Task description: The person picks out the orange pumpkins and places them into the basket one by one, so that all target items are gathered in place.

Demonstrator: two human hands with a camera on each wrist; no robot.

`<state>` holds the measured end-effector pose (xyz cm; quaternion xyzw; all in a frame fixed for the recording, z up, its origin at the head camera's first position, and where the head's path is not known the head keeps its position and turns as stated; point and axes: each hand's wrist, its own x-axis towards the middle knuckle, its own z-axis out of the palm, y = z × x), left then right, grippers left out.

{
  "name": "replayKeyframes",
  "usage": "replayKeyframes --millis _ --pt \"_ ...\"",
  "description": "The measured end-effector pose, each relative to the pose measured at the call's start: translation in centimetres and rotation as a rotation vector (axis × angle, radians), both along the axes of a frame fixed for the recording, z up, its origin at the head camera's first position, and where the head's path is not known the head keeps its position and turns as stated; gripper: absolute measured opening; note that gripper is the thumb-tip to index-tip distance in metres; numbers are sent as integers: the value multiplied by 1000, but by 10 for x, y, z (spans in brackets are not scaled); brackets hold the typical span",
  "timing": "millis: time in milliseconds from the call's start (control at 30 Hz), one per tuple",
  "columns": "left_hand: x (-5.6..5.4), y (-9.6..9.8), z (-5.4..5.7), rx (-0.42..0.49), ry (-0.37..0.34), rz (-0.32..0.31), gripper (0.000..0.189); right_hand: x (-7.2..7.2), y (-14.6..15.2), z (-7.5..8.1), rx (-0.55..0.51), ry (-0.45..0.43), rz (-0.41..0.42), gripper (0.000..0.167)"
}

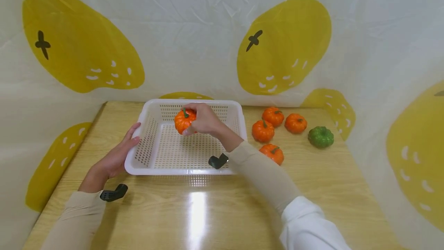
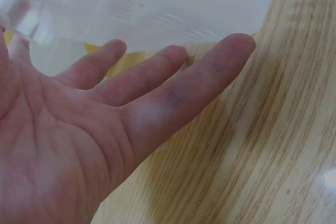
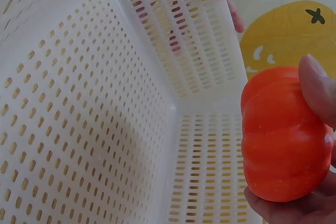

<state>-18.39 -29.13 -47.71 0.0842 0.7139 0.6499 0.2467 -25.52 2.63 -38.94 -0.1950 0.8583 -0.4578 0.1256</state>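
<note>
My right hand holds a small orange pumpkin with a green stem over the white plastic basket. In the right wrist view, thumb and fingers grip the pumpkin from the side, with the basket's perforated floor next to it. At the basket's left side is my left hand, its fingertips at the rim. The left wrist view shows that hand with its fingers stretched out along the basket's outer wall. Apart from the pumpkin's shadow, the basket floor is bare.
Several orange pumpkins stand right of the basket, one partly hidden behind my right forearm. A green pumpkin sits farthest right on the wooden table. A white sheet with yellow fruit prints hangs behind and at both sides.
</note>
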Motion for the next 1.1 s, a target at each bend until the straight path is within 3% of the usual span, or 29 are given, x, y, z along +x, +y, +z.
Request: replayKeyframes --millis 867,1100 --pt "5 2 3 17 1 9 59 -10 -16 -2 26 11 27 82" --pt "5 3 3 30 2 -9 59 -12 -19 -5 11 -21 16 84"
